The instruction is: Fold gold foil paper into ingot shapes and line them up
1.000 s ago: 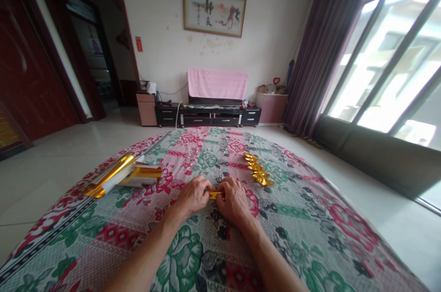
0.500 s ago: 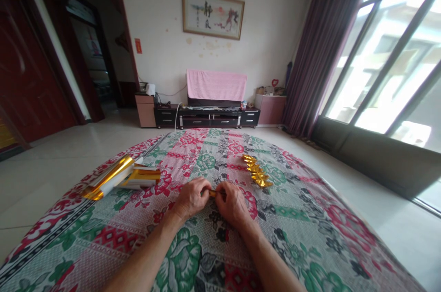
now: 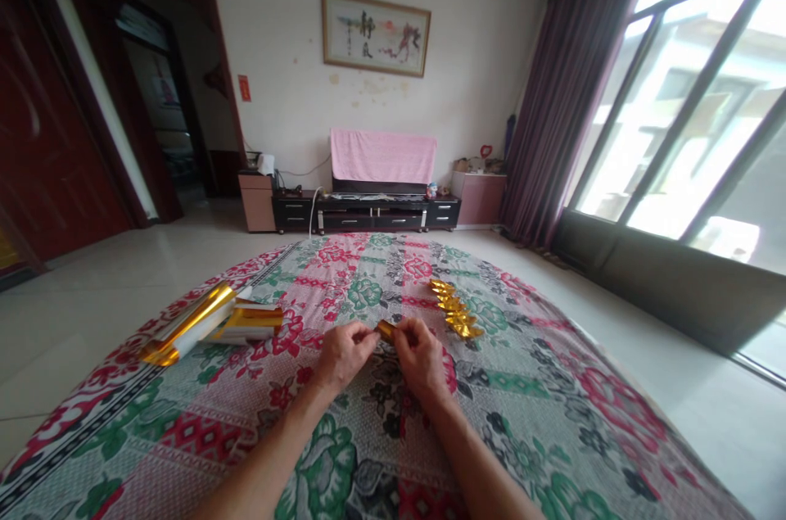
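Between my two hands is a small piece of gold foil paper (image 3: 386, 330), held just above the patterned cloth (image 3: 368, 422). My left hand (image 3: 345, 354) pinches at its left end, with the fingertips closed. On the other side my right hand (image 3: 421, 352) grips it between thumb and fingers, hiding part of the piece. A row of several folded gold foil pieces (image 3: 454, 309) lies on the cloth beyond my right hand. To the left rest loose sheets of gold foil paper (image 3: 205, 311), curled, with white undersides showing.
The cloth covers a large rounded table. Beyond it stand a low black TV cabinet (image 3: 372, 217) and a screen draped with a pink towel (image 3: 384, 154). A purple curtain (image 3: 546, 102) and large windows are at the right, a red door (image 3: 49, 110) at the left.
My hands have shifted slightly, and the gold foil piece is now tilted and more exposed between them. My left fingers have stretched out a little. The view has tipped slightly.
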Motion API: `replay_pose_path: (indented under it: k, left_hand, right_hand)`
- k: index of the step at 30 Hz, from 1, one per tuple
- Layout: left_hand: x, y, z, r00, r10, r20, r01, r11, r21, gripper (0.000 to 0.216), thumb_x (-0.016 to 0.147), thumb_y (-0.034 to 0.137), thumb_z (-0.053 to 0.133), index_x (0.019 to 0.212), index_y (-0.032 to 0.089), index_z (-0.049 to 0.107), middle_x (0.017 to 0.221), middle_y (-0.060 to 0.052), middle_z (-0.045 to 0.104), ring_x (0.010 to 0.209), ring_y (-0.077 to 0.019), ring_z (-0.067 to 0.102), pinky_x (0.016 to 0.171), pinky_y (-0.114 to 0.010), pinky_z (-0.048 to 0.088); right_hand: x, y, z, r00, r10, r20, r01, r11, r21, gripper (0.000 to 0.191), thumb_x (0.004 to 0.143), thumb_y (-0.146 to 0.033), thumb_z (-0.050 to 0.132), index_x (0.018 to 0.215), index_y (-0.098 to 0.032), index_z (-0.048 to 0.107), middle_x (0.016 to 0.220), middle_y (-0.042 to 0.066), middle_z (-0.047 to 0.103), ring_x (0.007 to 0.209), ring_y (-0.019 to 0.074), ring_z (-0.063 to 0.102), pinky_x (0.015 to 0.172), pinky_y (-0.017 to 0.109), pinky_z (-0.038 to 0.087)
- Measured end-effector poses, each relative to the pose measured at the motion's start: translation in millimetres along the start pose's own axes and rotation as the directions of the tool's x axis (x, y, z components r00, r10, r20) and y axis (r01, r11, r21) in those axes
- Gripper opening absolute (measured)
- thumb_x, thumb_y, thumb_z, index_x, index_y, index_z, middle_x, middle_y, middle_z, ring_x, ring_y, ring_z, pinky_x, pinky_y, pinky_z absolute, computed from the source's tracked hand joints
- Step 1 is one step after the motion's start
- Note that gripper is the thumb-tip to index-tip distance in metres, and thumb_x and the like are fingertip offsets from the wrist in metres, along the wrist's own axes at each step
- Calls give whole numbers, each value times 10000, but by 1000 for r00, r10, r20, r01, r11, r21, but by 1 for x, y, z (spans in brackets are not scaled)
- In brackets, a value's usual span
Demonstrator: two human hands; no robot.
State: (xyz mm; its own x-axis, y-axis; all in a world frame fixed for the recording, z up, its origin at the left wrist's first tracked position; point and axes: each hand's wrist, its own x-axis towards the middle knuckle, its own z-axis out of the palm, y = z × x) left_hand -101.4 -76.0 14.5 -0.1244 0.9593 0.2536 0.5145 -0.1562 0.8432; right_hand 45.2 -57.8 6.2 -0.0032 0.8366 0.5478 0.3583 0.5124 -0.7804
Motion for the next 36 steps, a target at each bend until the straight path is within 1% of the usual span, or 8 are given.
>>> replay_pose_path:
  k: [3, 7, 11, 14, 17, 19, 23, 36]
  left_hand:
    - [-1, 3, 2, 989, -63, 133, 87, 978, -187, 326, 712, 450, 544, 836, 177, 672, 705, -40, 686, 635, -186, 630, 536, -246, 445]
    - [-1, 2, 4, 981, -106, 163, 159, 918, -364, 338, 698, 432, 574, 888, 169, 667, 780, -48, 691, 736, -200, 625, 553, -241, 442]
    - [0, 0, 3, 982, -107, 153, 164, 885, -435, 324, 692, 396, 598, 913, 168, 662, 802, -39, 686, 738, -180, 607, 585, -235, 429]
    - [0, -1, 3, 982, -107, 159, 169, 872, -460, 304, 687, 363, 608, 908, 162, 659, 799, -36, 681, 722, -166, 596, 587, -228, 419]
    - [0, -1, 2, 979, -104, 173, 175, 862, -476, 281, 683, 338, 613, 888, 150, 656, 777, -38, 675, 713, -159, 591, 587, -224, 417]
    - [0, -1, 2, 979, -98, 176, 172, 861, -479, 272, 685, 330, 611, 878, 143, 655, 768, -41, 672, 702, -157, 591, 585, -225, 417]
    - [-1, 0, 1, 981, -84, 175, 158, 867, -473, 265, 699, 324, 594, 878, 137, 652, 745, -37, 667, 689, -155, 588, 584, -230, 418]
    - [-1, 0, 3, 986, -70, 151, 137, 856, -499, 303, 678, 319, 618, 929, 150, 639, 761, -24, 665, 657, -136, 582, 563, -215, 416]
  right_hand:
    - [-2, -5, -1, 998, -24, 52, 21, 999, 49, 107, 765, -251, 494, 735, -168, 554, 626, -17, 587, 549, 105, 522, 556, 198, 406]
    - [-4, -10, -1, 993, -47, 106, 40, 997, 65, 100, 772, -240, 500, 732, -174, 564, 658, -7, 604, 587, 112, 540, 599, 208, 419]
    - [-3, -11, -2, 989, -102, 103, 96, 993, 67, 95, 769, -204, 491, 708, -180, 560, 727, 14, 611, 687, 129, 558, 676, 230, 427]
    - [-2, -10, -2, 988, -133, 78, 128, 989, 76, 74, 742, -186, 506, 686, -178, 554, 868, 48, 620, 817, 153, 566, 749, 260, 429]
    - [-1, -9, -1, 993, -76, 87, 66, 991, 116, 44, 725, -195, 527, 697, -175, 555, 992, 71, 617, 901, 175, 569, 793, 289, 431]
    - [-2, -8, 0, 991, -11, 132, -15, 980, 199, 48, 738, -215, 525, 743, -175, 553, 963, 65, 632, 855, 170, 591, 761, 283, 449]
    - [-4, -6, 0, 972, 81, 222, -152, 934, 324, 137, 770, -288, 532, 847, -175, 535, 733, 15, 642, 635, 134, 592, 602, 234, 458]
    - [-2, 0, 0, 965, 121, 233, -192, 931, 310, 206, 741, -360, 564, 752, -154, 567, 615, -16, 577, 520, 87, 472, 489, 187, 367]
